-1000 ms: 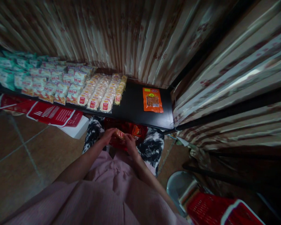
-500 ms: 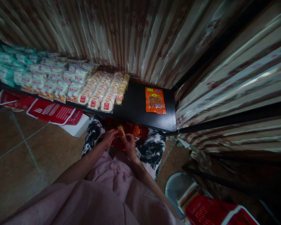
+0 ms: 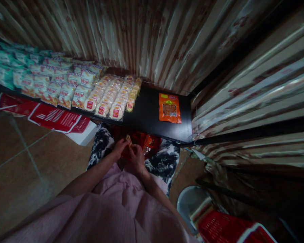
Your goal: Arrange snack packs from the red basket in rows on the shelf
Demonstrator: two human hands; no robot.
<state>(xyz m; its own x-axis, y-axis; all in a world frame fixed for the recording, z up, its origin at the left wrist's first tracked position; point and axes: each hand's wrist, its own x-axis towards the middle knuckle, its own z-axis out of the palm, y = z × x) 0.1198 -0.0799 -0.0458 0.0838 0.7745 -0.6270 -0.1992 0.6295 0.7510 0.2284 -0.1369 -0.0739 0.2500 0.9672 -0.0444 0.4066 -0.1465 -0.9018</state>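
Over my lap, my left hand [image 3: 120,147] and my right hand [image 3: 137,156] are closed on a small, narrow snack packet [image 3: 128,139]. Its yellowish upper end sticks up between the fingers, and its lower part is covered by them. The fingertips of both hands lie close together. Under and beyond my hands a red basket [image 3: 157,145] sits between my knees, partly hidden by the shelf edge. Inside it, right of my right hand, lies a shiny orange package [image 3: 148,140].
A black shelf [image 3: 148,111] crosses in front, bearing rows of round crackers [image 3: 116,109], white snack bags [image 3: 63,92], green bags [image 3: 3,74] and an orange pouch [image 3: 170,108]. Red baskets stand at the left [image 3: 57,118] and lower right [image 3: 221,227]. Curtains hang behind.
The packet has turned and now looks narrower and paler. My right hand has shifted slightly left, closer to my left hand. The view has moved a little.
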